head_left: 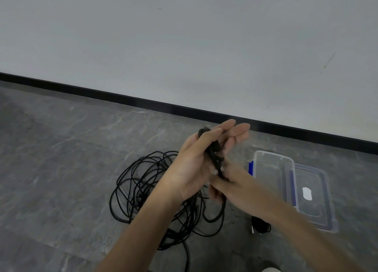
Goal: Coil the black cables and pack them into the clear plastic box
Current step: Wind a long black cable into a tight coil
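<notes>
Just a bare left hand (194, 167) and right hand (231, 182), forearms (143, 220) uncovered to the frame edge. Pale rounded thing (271, 269) below the box (270, 175), can't tell what.

No legible text anywhere, white sticker (306, 193) included.
</notes>
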